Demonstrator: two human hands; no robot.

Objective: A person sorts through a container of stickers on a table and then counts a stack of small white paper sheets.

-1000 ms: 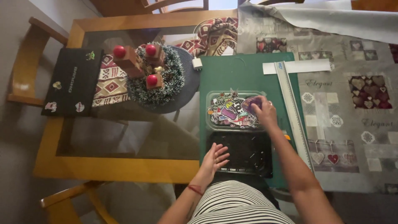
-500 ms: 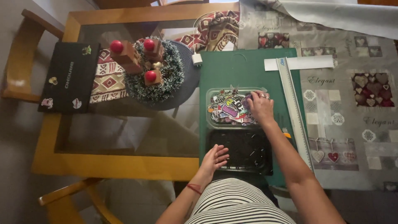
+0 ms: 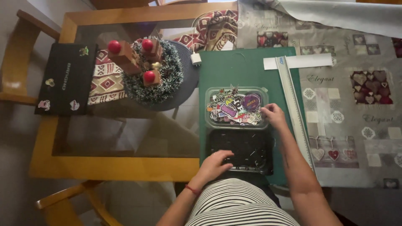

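The right hand (image 3: pixel 274 115) rested at the right edge of the clear tray (image 3: pixel 237 107), fingers bent onto its rim; whether they pinched anything could not be told. The tray's long axis ran left to right, parallel to the near tabletop edge, and it lay just left of that hand, heaped with small, many-coloured stickers (image 3: pixel 234 108), purple ones among them. The left hand (image 3: pixel 214 164) lay released, fingers spread, on the near left corner of the black tray (image 3: pixel 247 150), which sat directly below the clear one, touching it. Both trays stood on a green cutting mat (image 3: pixel 243 69). A long ruler (image 3: pixel 293 113) ran along the mat's right side. A tinsel wreath (image 3: pixel 153 75) with red balls sat farther left on the glass tabletop (image 3: pixel 125 134).
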